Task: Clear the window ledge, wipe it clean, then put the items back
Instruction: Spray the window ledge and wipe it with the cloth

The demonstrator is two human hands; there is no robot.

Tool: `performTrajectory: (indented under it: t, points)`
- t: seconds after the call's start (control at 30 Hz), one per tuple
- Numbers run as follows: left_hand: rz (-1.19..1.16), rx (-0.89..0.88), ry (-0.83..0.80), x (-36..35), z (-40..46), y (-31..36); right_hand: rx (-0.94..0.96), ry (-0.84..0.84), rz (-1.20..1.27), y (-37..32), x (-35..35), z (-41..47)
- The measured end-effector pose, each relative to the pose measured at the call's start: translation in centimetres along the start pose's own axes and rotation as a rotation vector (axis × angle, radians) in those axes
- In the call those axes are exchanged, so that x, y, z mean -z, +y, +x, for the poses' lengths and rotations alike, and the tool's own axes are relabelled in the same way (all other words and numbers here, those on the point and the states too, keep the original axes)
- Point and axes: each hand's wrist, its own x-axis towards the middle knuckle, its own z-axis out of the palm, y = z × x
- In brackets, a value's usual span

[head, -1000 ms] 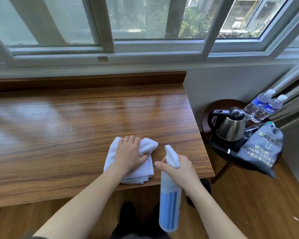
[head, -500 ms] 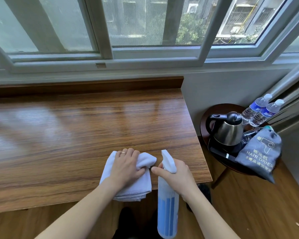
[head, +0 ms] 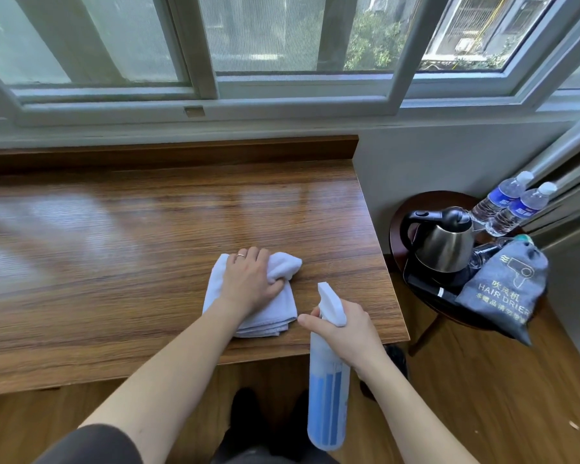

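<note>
Cloth [head: 265, 298] farther forward; "HAIR DRIER" bag [head: 504, 289]

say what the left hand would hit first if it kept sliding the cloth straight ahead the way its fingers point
Probably nothing soon: ahead of the left hand and cloth lies bare ledge, then the raised wooden back edge under the window.
</note>
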Motion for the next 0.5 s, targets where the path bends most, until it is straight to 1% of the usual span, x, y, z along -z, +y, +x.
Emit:
performTrajectory:
  t: [0.23, 0.33, 0.4, 0.5]
  points:
    - [-0.021, -0.073, 0.026, -0.5, -5.8, 1.1, 0.024, -0.008, 0.014, 0.3, 0.3, -0.3]
    - [-0.056, -0.069, 0.06, -1.0, -8.4, 1.5, 0.026, -0.01, 0.028, 0.2, 0.6, -0.5]
    - [-0.075, -0.054, 0.072, -1.3, -8.9, 1.5, 0.029, -0.011, 0.024, 0.2, 0.7, -0.6]
    - [-0.075, -0.067, 0.041, -1.4, -7.8, 1.1, 0.029, -0.007, 0.01, 0.1, 0.9, -0.7]
